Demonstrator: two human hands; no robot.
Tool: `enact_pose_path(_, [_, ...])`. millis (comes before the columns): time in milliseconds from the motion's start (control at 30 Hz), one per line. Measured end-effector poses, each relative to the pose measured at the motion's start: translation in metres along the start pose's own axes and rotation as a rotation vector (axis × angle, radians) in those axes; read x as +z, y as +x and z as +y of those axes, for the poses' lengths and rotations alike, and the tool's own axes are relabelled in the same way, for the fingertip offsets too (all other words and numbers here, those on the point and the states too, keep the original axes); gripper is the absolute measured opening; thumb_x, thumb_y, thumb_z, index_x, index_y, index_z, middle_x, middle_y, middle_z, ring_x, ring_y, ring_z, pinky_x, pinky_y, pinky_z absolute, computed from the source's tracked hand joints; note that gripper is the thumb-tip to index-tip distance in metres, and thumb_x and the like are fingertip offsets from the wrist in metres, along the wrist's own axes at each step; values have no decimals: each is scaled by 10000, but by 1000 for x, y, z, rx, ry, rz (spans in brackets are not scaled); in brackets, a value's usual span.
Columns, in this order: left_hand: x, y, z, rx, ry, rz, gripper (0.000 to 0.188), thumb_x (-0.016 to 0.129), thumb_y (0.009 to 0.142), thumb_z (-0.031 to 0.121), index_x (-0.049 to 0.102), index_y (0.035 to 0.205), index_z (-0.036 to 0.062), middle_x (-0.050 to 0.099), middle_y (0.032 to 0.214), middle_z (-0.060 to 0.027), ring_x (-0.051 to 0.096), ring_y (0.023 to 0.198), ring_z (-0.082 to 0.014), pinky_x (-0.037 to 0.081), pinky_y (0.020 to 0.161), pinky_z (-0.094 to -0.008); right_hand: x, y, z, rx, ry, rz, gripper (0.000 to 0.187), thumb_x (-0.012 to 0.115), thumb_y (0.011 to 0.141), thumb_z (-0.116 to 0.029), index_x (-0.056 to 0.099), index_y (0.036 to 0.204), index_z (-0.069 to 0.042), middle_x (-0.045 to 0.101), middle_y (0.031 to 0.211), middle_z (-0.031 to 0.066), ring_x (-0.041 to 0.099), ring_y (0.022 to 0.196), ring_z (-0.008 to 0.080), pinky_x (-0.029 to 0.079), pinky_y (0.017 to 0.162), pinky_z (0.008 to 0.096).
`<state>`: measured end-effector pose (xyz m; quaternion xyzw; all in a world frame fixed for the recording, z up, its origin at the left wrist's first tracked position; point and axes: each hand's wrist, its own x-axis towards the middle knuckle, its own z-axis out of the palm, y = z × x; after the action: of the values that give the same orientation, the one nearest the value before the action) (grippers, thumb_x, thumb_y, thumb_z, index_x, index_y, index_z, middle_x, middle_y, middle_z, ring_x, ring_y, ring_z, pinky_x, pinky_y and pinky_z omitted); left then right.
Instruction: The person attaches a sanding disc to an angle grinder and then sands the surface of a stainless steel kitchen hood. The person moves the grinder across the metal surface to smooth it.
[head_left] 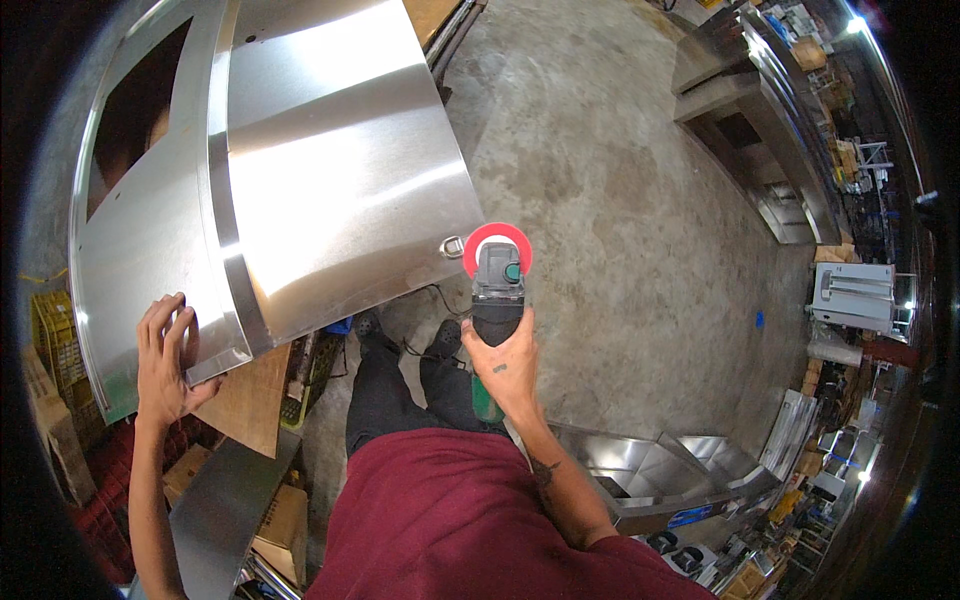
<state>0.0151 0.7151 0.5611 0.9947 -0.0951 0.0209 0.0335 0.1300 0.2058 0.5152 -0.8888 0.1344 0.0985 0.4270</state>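
Note:
A large sheet of shiny stainless steel (330,170), bent into a panel with a rectangular opening at its far left, lies ahead of me on the left. My left hand (168,350) lies over the panel's near edge, fingers on the top face and thumb against the edge. My right hand (505,370) is closed round the dark head of an angle grinder (497,315). Its green body shows below my wrist. The red and white disc (513,236) sits beside the panel's right corner, close to a small metal ring-shaped fitting (452,247); contact cannot be made out.
A wooden board (250,410) supports the panel's near side. Bent steel pieces (650,465) lie at the lower right, and a big steel housing (755,140) stands at the upper right. Boxes and crates crowd the left. Concrete floor (630,270) stretches between, and a cable runs near my feet.

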Motion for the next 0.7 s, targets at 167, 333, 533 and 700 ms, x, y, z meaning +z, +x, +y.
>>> enact_pose_path(167, [2,-2,-1,-1,3,-1,996,830,831,596,466,1653,168,479,1666,-194,445,1539,-480,395,1281,-650,-1,6,-1,50,-5,76,553,914,911,-303,572,1207,14,774,911,219,788,809,364,599,746,493])
enact_pose_path(333, [1,0,0,-3,-24,1,1003,846,828,585,461,1658,174,476,1669,-191,441,1545,-473,389,1286,-657,2,7,13,-32,-15,103,527,919,912,-291,577,1183,5,764,868,184,777,743,310,603,706,461])
enact_pose_path(533, [-2,-1,3,2,-2,-3,1013,855,821,566,464,1663,161,479,1672,-194,444,1544,-482,395,1277,-656,8,-7,4,-73,-49,36,544,918,914,-298,577,1205,9,773,859,185,797,737,318,604,682,452])
enact_pose_path(700, [-3,2,2,1,-22,3,1023,861,830,605,456,1663,171,475,1676,-185,440,1547,-478,390,1286,-656,5,3,12,-43,-41,100,543,914,916,-298,575,1194,23,776,889,208,800,775,319,608,721,465])
